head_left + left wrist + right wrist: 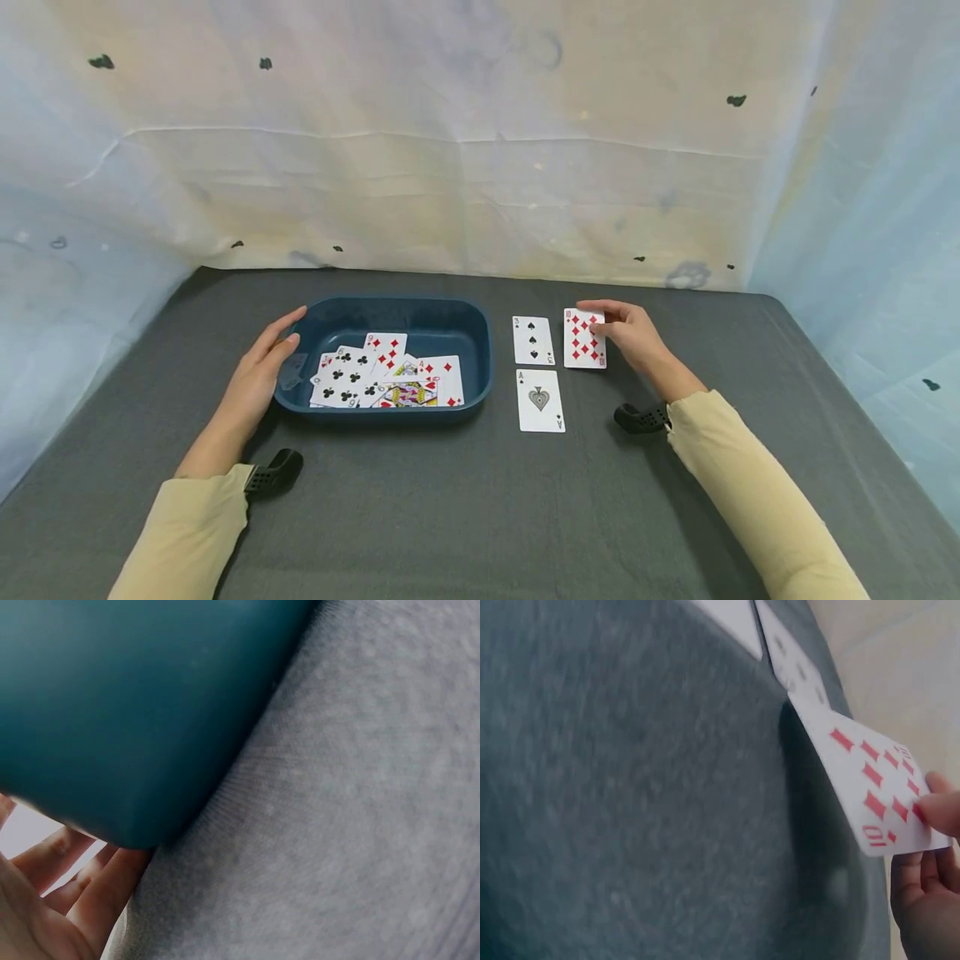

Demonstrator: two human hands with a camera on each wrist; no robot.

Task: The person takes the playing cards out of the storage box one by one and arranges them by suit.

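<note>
Between thumb and fingers my right hand (628, 335) pinches the ten of diamonds (581, 342), face up. In the right wrist view the card (874, 780) is tilted, its near edge raised off the cloth with a shadow below. Left of it lie a three of spades (533, 341) and, nearer me, an ace of spades (540, 401). My left hand (258, 375) rests against the left end of a dark blue tray (480, 358), fingers spread along its outer wall (135, 735). Inside the tray several playing cards (345, 375) overlap face up, clubs and diamonds among them.
A grey cloth (450, 517) covers the table. Pale patterned fabric (480, 192) hangs behind the table and at both sides. At the tray's left inner end sits a small translucent piece (292, 371), its kind unclear.
</note>
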